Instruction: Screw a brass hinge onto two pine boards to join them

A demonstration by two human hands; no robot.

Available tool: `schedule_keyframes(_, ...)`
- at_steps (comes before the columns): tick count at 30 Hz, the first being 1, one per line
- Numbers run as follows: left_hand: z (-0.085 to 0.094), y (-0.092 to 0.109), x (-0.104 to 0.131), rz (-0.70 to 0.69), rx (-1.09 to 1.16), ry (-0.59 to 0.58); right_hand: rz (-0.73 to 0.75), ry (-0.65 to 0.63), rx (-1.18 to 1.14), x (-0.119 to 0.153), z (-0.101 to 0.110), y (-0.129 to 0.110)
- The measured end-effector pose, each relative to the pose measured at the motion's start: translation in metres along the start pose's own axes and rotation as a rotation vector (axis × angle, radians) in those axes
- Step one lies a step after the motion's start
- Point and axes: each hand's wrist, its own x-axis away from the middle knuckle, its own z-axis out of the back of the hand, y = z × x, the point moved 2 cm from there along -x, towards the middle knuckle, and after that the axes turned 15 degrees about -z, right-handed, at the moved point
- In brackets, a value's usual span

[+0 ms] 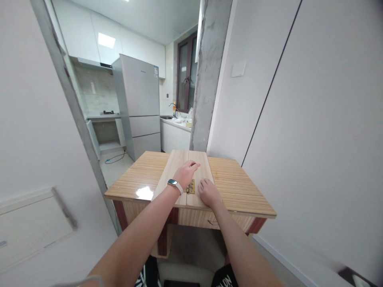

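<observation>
Two pale wooden boards (174,167) lie side by side on the desk (236,179), with a narrow seam between them. A brass hinge (192,187) spans the seam near the front, partly hidden by my left wrist. Above the boards, beyond the hinge, my left hand (186,173) has its fingers drawn together; whatever they hold, if anything, is too small to name. My right hand (208,193) rests on the right board beside the hinge, its fingers curled and pressed together, with nothing visible in them. A white band with a dark screen is on my left wrist.
The wood-grain desk has a drawer with a handle (212,222) at its front. Beyond it stand a grey refrigerator (143,87) and a sink counter (176,133) with plastic bags. White walls flank the desk, and a cable (115,158) lies on the floor.
</observation>
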Motion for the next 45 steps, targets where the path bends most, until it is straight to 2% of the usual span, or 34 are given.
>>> schedule_keyframes(10, -0.005, -0.004, 0.002, -0.048, 0.087, 0.021, 0.014, 0.02, 0.018, -0.001, -0.002, 0.001)
schedule_keyframes(14, -0.007, -0.008, 0.001, -0.021, 0.149, 0.044, 0.011, 0.006, 0.029, 0.0, 0.001, 0.0)
schedule_keyframes(21, 0.006, -0.011, -0.006, 0.065, 0.225, 0.115, -0.03, -0.042, 0.007, 0.001, 0.006, -0.001)
schedule_keyframes(27, 0.017, -0.016, -0.008, 0.122, 0.187, 0.125, -0.051, -0.044, -0.001, 0.002, 0.008, -0.001)
schedule_keyframes(31, 0.017, -0.02, -0.007, 0.154, 0.131, 0.127, -0.055, -0.035, -0.006, 0.001, 0.006, -0.001)
schedule_keyframes(38, 0.009, -0.026, -0.004, 0.079, 0.176, 0.108, -0.04, -0.021, -0.004, 0.002, 0.006, -0.001)
schedule_keyframes(45, 0.014, -0.022, -0.004, 0.112, 0.207, 0.145, -0.043, -0.023, -0.003, 0.002, 0.006, -0.001)
